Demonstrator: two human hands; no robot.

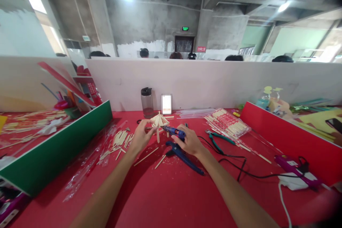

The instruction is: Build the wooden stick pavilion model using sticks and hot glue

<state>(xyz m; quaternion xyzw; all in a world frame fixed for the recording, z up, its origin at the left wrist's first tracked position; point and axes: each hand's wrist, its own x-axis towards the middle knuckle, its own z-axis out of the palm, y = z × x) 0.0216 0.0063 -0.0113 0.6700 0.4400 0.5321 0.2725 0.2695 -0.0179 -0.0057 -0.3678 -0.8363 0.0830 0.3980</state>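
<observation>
My right hand is wrapped round a blue hot glue gun, its nozzle pointing left at a small model of wooden sticks. The model has a cone-shaped roof and thin legs. My left hand has its fingers closed in a pinch at the model's left side; the exact spot they grip is partly hidden. Below the glue gun lies a blue-handled cutter. Two loose sticks rest on the red table in front of the model.
Short cut sticks lie left. A dark bottle and a bright phone screen stand behind. Right are teal-handled pliers, bagged sticks, a black cord and a purple power strip. Green and red dividers flank the place.
</observation>
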